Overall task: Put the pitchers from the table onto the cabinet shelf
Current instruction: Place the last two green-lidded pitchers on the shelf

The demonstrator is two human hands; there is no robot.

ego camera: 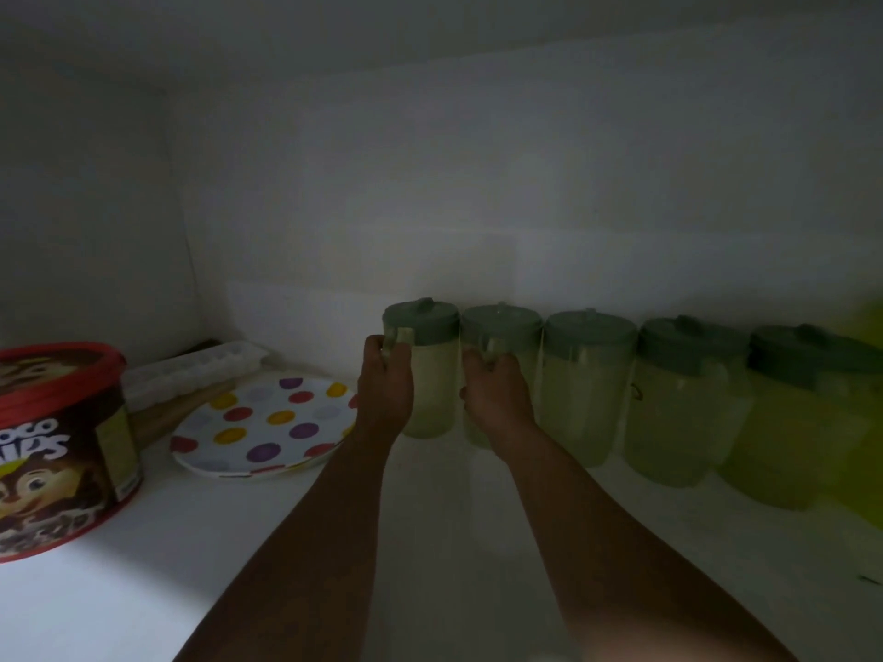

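Left hand (386, 391) and right hand (497, 398), fingers clamped on handles of two pitchers (430, 370) at shelf (430, 542) 12 o'clock. Seat both flat against row, then release.

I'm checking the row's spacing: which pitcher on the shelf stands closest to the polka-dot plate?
The leftmost pitcher, the one the left hand grips. It ends the row beside the polka-dot plate; every other pitcher stands farther right.
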